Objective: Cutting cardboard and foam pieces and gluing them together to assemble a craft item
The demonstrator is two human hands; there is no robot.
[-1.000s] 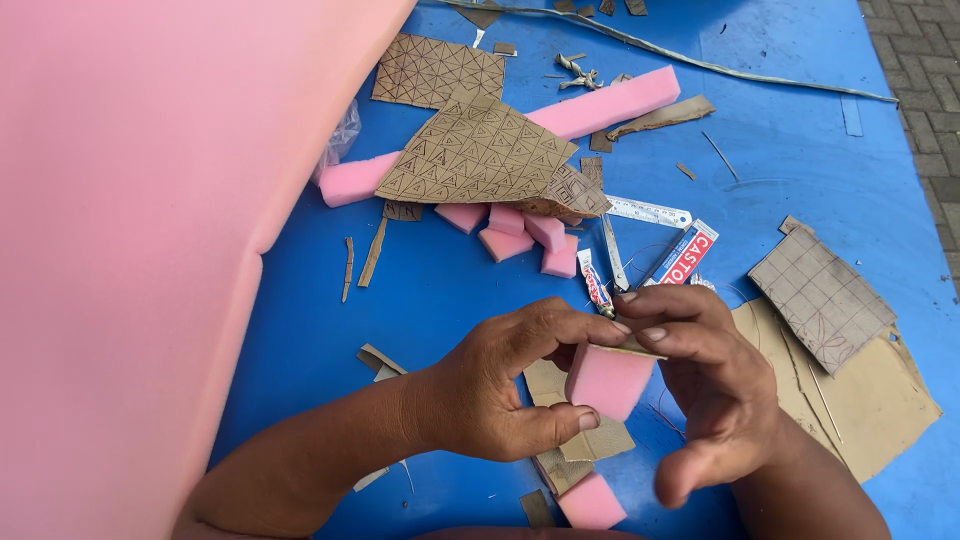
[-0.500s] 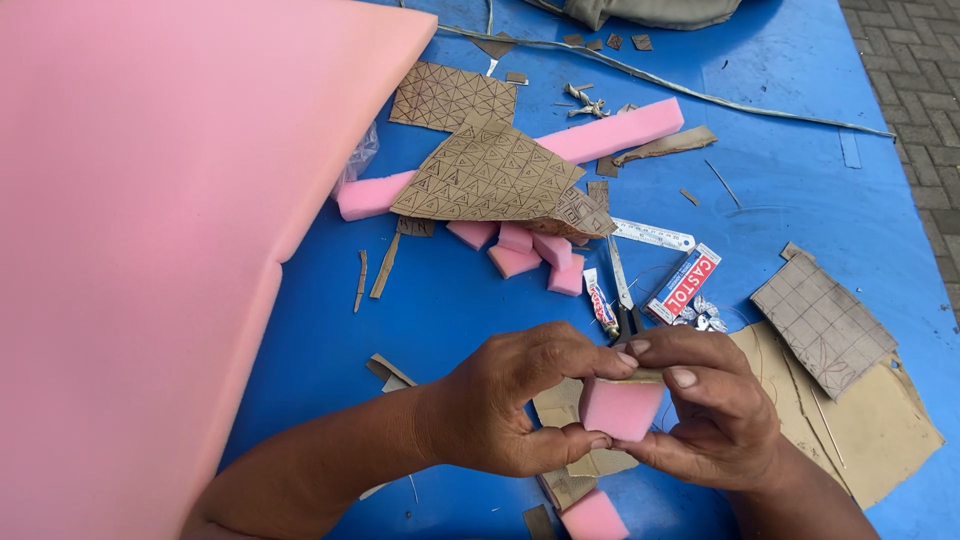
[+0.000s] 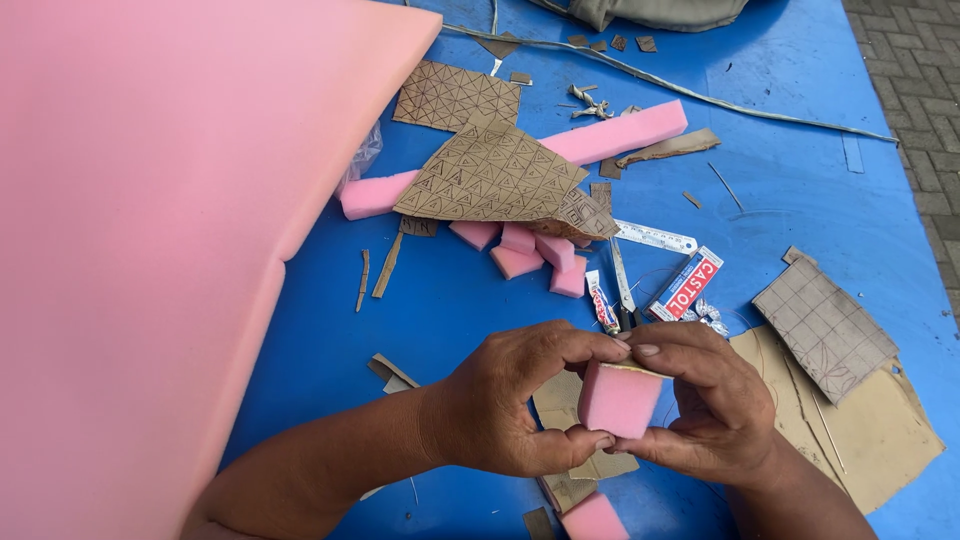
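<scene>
Both my hands hold one small pink foam block (image 3: pixel 618 398) just above the blue table (image 3: pixel 800 180). My left hand (image 3: pixel 520 400) pinches its left side between thumb and fingers. My right hand (image 3: pixel 705 405) grips its right side, fingertips meeting the left hand's on the block's top edge, where a thin brown cardboard layer shows. Under my hands lie brown cardboard pieces (image 3: pixel 560 400), and another pink foam block (image 3: pixel 593 518) sits at the bottom edge.
A big pink foam sheet (image 3: pixel 150 250) fills the left. Beyond my hands lie a long pink foam strip (image 3: pixel 610 135), patterned cardboard (image 3: pixel 500 175), small foam blocks (image 3: pixel 530 255), a ruler (image 3: pixel 655 237), a glue box (image 3: pixel 686 284), scissors (image 3: pixel 622 290) and gridded cardboard (image 3: pixel 825 325).
My hands have closed in around the foam block, and the right hand's fingers now wrap its right side. The camera has tilted, so the table items sit lower in view.
</scene>
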